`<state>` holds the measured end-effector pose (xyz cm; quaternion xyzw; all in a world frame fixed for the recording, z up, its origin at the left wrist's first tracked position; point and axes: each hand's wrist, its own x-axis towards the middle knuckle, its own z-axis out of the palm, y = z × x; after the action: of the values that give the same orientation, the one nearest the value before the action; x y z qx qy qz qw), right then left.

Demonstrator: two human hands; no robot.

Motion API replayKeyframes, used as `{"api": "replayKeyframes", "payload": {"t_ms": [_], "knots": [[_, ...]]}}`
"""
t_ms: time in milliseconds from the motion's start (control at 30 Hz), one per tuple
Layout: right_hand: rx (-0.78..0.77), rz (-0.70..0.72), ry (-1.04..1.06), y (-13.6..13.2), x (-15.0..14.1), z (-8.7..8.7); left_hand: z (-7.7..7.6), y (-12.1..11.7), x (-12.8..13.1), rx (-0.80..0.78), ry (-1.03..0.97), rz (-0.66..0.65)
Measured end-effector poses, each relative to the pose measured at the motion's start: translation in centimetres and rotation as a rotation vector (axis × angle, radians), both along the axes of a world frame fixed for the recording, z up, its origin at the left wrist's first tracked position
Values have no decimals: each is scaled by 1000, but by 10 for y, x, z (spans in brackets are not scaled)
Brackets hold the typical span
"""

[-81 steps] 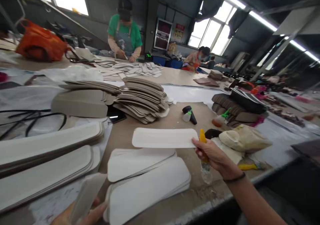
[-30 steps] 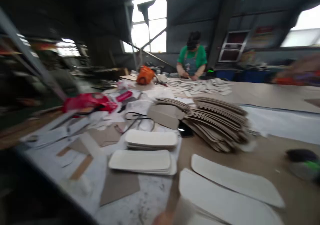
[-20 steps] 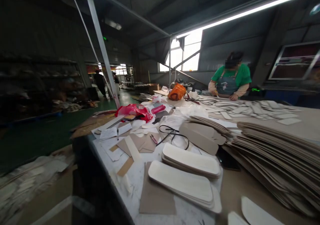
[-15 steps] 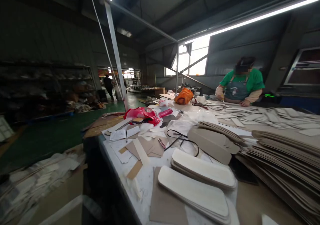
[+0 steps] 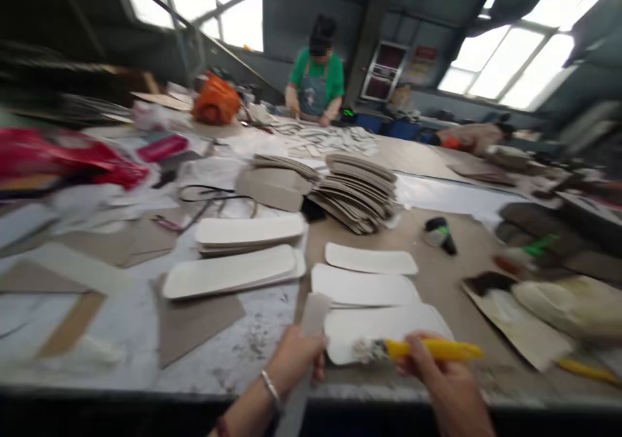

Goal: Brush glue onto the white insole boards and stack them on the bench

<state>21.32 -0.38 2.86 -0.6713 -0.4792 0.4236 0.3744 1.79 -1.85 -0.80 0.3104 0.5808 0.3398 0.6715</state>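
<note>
My right hand (image 5: 440, 372) grips a paintbrush (image 5: 459, 350) by its yellow handle. Its worn bristle end reaches left, over the front white rounded panel (image 5: 389, 324); whether it touches cannot be made out. My left hand (image 5: 296, 353), with a bracelet on the wrist, is closed around a long pale strip (image 5: 315, 314). The strip's upper end lies by the left edges of the white panels, and its lower end hangs past the table's front edge. Behind the front panel lie a middle white panel (image 5: 364, 286) and a smaller far one (image 5: 372, 259).
Stacked white pieces (image 5: 233, 272) lie left, and a pile of grey-brown panels (image 5: 357, 191) behind. At right are a black cup-like item (image 5: 440, 235) and a glue-smeared board (image 5: 525, 324). A co-worker in green (image 5: 318, 78) works across the table; another person (image 5: 471, 138) bends over at right.
The view has swung right and down. Both my hands, the strip and the paintbrush are now in sight; the red bag and stacked panels have shifted left in the picture.
</note>
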Motion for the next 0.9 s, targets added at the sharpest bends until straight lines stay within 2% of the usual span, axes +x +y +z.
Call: {"api": "replayKeyframes", "payload": {"t_ms": [100, 200, 367, 467, 633, 700, 800, 900], "knots": [[62, -109, 147, -21, 3, -1, -7, 5, -3, -7, -32, -24], [101, -100, 257, -18, -15, -4, 2, 4, -9, -23, -26, -31], [211, -82, 155, -14, -13, -3, 17, 2, -8, -37, 15, -9], [265, -97, 84, -15, -9, 2, 15, 3, -7, -43, 26, -3], [216, -13, 179, -16, -20, -2, 12, 1, -7, -38, 66, -10], [250, -8, 109, -13, -14, -10, 15, 0, -6, -35, 91, -3], [376, -70, -152, -8, 11, -18, 21, -2, -3, -31, 126, 20], [512, -114, -417, -2, 42, -16, 22, -3, -2, -28, 150, 24]]}}
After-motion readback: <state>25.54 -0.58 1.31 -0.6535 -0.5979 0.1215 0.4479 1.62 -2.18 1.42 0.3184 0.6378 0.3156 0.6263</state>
